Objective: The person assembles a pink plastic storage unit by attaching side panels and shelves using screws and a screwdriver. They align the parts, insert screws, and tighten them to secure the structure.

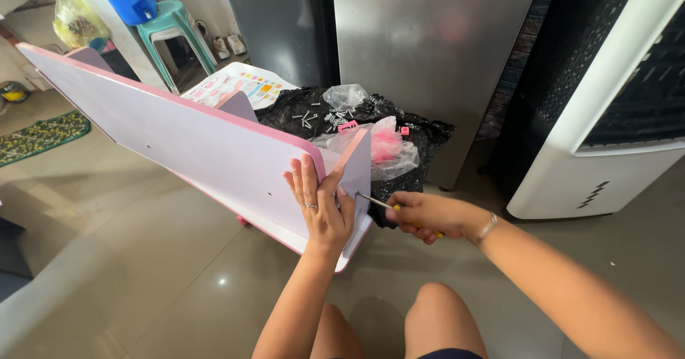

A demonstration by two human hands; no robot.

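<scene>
Pressing flat against the big white board with pink edging, the left hand is lying with its fingers spread and its thumb hooked over the board's near corner, steadying the panel where it is standing on edge on the tiled floor. The right hand is wrapped shut around the yellow handle of a screwdriver, its grip closed tight on the tool. The screwdriver's long axis is running nearly level from the right hand toward the left, and its tip is meeting the face of the smaller end panel that is standing square to the big board, just to the right of the left hand's fingers. The right hand is therefore the nearer one to the fastening point, with the left bracing directly beside it. Behind the end panel, a black plastic sheet is lying on the floor, holding loose screws and a clear bag of pink parts. Whether a screw is sitting under the tip cannot be made out.
</scene>
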